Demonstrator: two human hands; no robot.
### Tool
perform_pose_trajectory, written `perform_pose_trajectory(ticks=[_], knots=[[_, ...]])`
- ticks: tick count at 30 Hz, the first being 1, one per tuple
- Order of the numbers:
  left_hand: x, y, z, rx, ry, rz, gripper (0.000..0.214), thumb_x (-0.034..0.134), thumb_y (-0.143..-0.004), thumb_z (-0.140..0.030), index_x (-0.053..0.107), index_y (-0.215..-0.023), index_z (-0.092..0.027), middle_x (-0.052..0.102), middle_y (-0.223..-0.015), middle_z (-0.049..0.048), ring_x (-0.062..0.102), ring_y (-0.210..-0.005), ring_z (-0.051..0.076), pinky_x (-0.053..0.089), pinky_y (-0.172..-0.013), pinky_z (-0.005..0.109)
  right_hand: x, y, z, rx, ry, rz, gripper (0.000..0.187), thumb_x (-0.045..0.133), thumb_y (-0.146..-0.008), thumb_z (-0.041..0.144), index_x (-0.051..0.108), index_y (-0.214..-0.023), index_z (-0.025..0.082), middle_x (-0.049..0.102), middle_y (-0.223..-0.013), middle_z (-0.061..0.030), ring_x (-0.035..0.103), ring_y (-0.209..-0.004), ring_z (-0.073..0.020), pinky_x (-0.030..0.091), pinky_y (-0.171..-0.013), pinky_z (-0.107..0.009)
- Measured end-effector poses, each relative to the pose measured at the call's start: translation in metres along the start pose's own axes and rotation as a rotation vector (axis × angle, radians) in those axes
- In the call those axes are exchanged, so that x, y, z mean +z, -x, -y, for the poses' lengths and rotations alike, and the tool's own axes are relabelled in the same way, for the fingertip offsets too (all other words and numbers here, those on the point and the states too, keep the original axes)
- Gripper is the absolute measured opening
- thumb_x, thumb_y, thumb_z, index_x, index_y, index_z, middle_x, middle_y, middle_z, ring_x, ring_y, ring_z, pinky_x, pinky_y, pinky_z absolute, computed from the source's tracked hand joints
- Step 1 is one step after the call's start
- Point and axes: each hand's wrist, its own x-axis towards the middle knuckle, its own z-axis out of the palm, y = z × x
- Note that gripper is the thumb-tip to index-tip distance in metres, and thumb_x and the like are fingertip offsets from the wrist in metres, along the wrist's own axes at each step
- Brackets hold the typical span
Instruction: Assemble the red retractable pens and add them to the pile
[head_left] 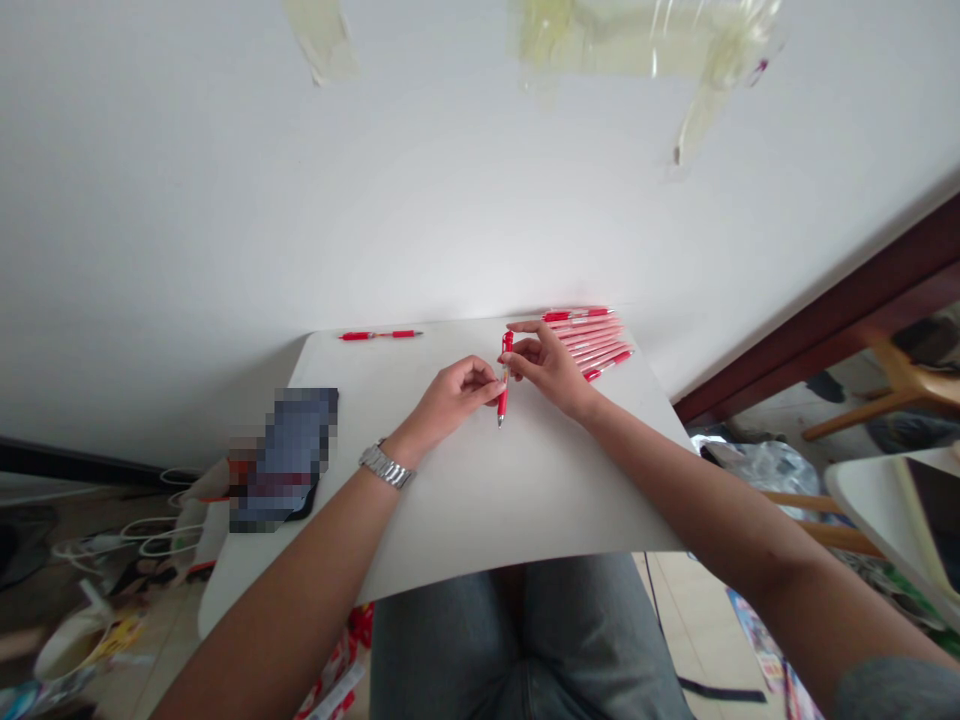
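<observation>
Over the middle of the white table, a red pen point(502, 402) is held upright with its metal tip downward. My left hand point(466, 388), with a metal watch on its wrist, pinches the lower barrel. Around the upper barrel close the thumb and fingers of my right hand point(546, 366), its index finger touching the pen's top end. Several pink pen refills or slim sticks point(592, 338) lie side by side just beyond my right hand, with a red pen point(576, 314) along their far edge. Another red pen point(382, 335) lies alone at the far left of the table.
A dark phone-like object point(289, 450), blurred out, lies at the table's left edge. The white table point(480, 500) stands against a white wall point(420, 200) bearing old tape. Cables and a cup are at the lower left; a second white table point(870, 490) stands at right.
</observation>
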Motion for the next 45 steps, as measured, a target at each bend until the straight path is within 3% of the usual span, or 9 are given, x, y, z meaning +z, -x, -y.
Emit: perform_pose_trajectory(ticks=[18,32,36,40,45], knots=[[-0.0004,-0.0012,0.0045,0.006,0.008,-0.016,0.034,0.083,-0.090,-0.042,0.060,-0.096,-0.020,0.071,-0.093,0.0020,0.072,-0.085,0.017,0.061,-0.084,0.034,0.0002,0.0004,0.0015,-0.016,0.004,0.000,0.056,0.087,-0.085,0.055,0.053,-0.120,0.027,0.074,-0.090,0.0008,0.067,-0.075,-0.0160,0.059,-0.076,-0.037],[0.0004,-0.0006,0.0014,-0.005,0.048,-0.034,0.034,0.082,-0.091,-0.047,0.063,-0.098,-0.019,0.074,-0.095,0.0041,0.075,-0.089,0.019,0.063,-0.085,0.036,0.0002,-0.0010,-0.0051,-0.038,0.038,-0.023,0.066,0.082,-0.088,0.055,0.053,-0.140,0.027,0.075,-0.096,-0.0017,0.069,-0.078,-0.0178,0.062,-0.077,-0.038],[-0.0007,-0.0012,0.0047,0.003,0.079,-0.048,0.033,0.078,-0.095,-0.049,0.065,-0.101,-0.019,0.077,-0.099,0.0082,0.076,-0.093,0.022,0.063,-0.088,0.039,-0.0031,-0.0016,-0.0054,-0.121,0.118,-0.013,0.059,0.070,-0.098,0.056,0.053,-0.148,0.029,0.074,-0.101,-0.0035,0.071,-0.085,-0.0191,0.063,-0.079,-0.038],[-0.0018,-0.0035,0.0073,0.027,0.122,-0.112,0.033,0.079,-0.095,-0.048,0.065,-0.105,-0.019,0.076,-0.095,0.0064,0.075,-0.085,0.019,0.063,-0.083,0.036,-0.0062,0.0000,-0.0027,-0.210,0.234,0.026,0.053,0.055,-0.107,0.054,0.052,-0.154,0.030,0.070,-0.105,-0.0041,0.071,-0.081,-0.0170,0.062,-0.074,-0.035],[-0.0042,-0.0047,0.0026,0.104,0.135,-0.266,0.036,0.080,-0.093,-0.049,0.069,-0.111,-0.021,0.074,-0.095,0.0044,0.074,-0.086,0.018,0.064,-0.083,0.034,-0.0070,0.0053,0.0033,-0.325,0.537,0.044,0.038,0.057,-0.108,0.044,0.058,-0.142,0.027,0.074,-0.110,-0.0065,0.070,-0.080,-0.0170,0.060,-0.076,-0.035]])
